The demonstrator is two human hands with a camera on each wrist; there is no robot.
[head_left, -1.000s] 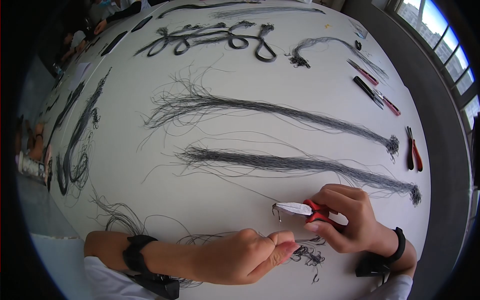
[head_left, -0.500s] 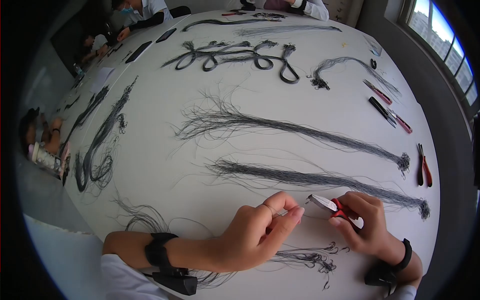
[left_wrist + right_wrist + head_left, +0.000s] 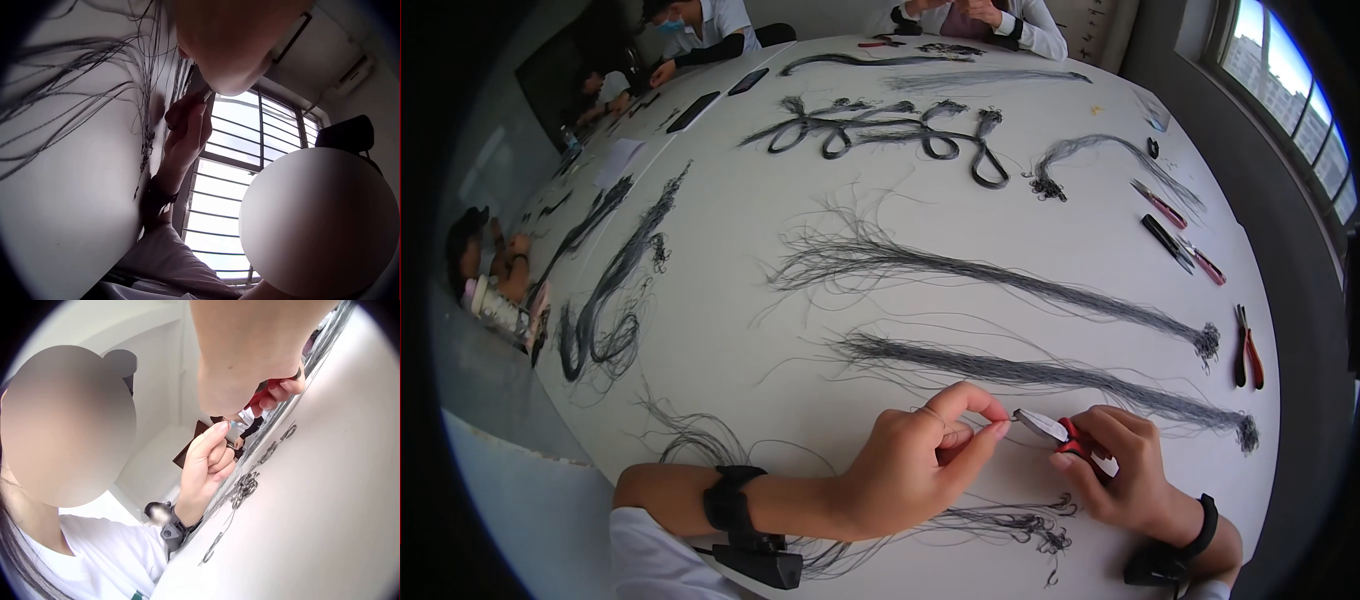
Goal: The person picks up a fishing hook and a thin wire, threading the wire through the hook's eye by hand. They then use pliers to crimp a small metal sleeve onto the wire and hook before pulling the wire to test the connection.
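Observation:
In the head view my left hand [image 3: 920, 465] pinches the end of a thin dark fishing line between thumb and index finger, and part of the line loops over the index finger. My right hand [image 3: 1125, 465] grips red-handled pliers [image 3: 1042, 425], their nose pointing left, tips right at the left fingertips. What sits between those tips is too small to make out. Below the hands lies a bundle of dark lines with small fish hooks [image 3: 1040, 530], partly hidden by the left arm. The right wrist view shows the hook cluster [image 3: 245, 487] below the left hand [image 3: 209, 456].
Two long line bundles [image 3: 1000, 370] stretch across the white table [image 3: 700, 350] beyond my hands. Black-and-red pliers [image 3: 1248, 350] and several other tools lie along the right edge. Looped bundles [image 3: 880, 130] lie farther back. Other people [image 3: 985, 20] sit around the table.
The left hand has risen from low over the near bundle to the pliers' nose. The hook hanging from the pliers a second ago is now at the left fingertips. The head view has shifted.

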